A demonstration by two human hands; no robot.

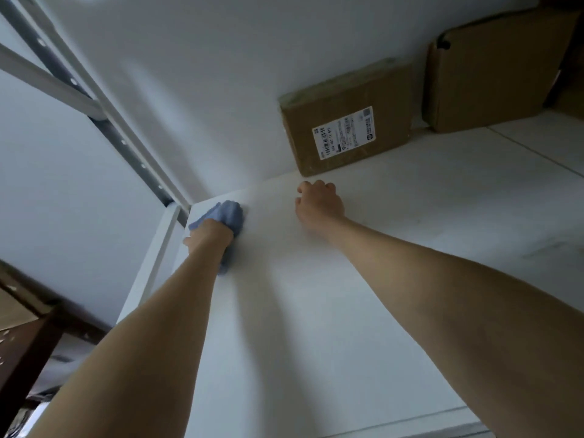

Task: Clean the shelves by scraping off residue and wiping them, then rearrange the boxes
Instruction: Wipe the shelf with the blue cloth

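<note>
The left hand (210,233) is gripping a bunched blue cloth (229,213) and pressing it onto the shelf (316,311) at the back left corner, beside the upright post (104,90). This is judged to be the wiping step, working into the corner where dust is likely gathering. The right hand (319,203) is resting knuckles-up on the shelf with its fingers curled under, probably bracing the reach. Whether it is enclosing a tool cannot be told. The hands are lying apart, and both arms are extending over the shelf.

Count: one cloth and two boxes. The labelled box (344,121) is leaning against the back wall just beyond the right hand. The plain box (493,67) is standing further right. Both appear pushed back to expose the surface.
</note>
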